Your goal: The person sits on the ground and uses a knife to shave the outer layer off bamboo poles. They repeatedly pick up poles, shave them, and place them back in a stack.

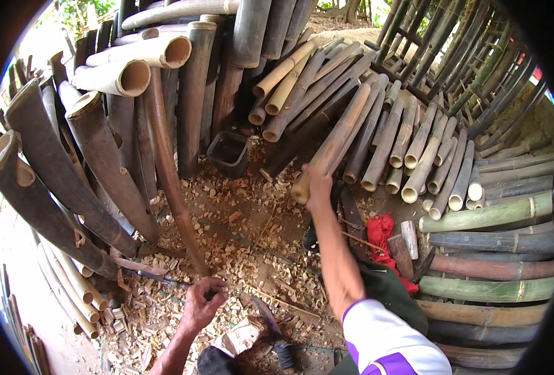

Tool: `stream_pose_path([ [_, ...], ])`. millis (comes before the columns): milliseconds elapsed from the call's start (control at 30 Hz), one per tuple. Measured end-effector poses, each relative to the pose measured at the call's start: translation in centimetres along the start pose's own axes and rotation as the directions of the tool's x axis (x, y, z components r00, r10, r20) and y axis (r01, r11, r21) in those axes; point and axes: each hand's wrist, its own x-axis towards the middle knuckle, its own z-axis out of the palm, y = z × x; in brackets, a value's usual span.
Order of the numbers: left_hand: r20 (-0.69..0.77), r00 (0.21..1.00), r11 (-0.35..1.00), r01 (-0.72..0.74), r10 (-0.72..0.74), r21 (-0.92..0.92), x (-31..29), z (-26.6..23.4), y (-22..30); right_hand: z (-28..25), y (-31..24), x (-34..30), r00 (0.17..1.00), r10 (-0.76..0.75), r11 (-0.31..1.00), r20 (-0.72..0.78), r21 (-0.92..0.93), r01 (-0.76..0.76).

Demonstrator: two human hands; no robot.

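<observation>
My right hand (pixel 317 185) is wrapped around the near end of a brown bamboo tube (pixel 342 134), which slants up and away beside the row of other tubes. Low in the middle, my left hand (pixel 203 302) has its fingers curled in a loose ring, with nothing visible inside. Just above it, the lower end of a long brown pole (pixel 172 181) reaches the chip-covered ground. A broad dark blade (pixel 266 317) with a black handle (pixel 284 355) lies near my legs, beside a pale cut block (pixel 241 335).
Wide dark bamboo tubes (pixel 111 165) lean at the left. More bamboo tubes (pixel 424 165) are stacked at the right, with green ones (pixel 489 287) below. A black plastic tub (pixel 228 156) stands at the back. Red cloth (pixel 380 232) lies beside my right arm. Another blade (pixel 141 265) rests at left.
</observation>
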Motion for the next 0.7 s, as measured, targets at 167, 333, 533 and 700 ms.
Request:
stream_pose_path([
  [167,-0.091,0.987,0.991,-0.135,0.132,-0.019,3.0,-3.0,4.6,4.4,0.8,-21.0,0.988,-0.014,0.998,0.152,-0.057,0.023],
  [333,-0.012,0.941,0.886,-0.314,0.338,0.34,6.4,-2.9,9.7,3.9,10.5,-32.5,0.784,-0.197,0.894,0.589,-0.22,0.39],
  [533,-0.087,0.993,0.899,-0.039,0.086,0.436,1.2,-5.6,4.1,-0.3,2.0,-24.4,0.916,0.179,0.707,0.358,-0.694,0.134],
  [700,-0.18,0.979,0.906,0.162,-0.097,0.391,-6.3,-5.7,-1.5,-1.1,-1.0,-5.7,0.92,-0.356,0.724,0.165,-0.573,0.384],
])
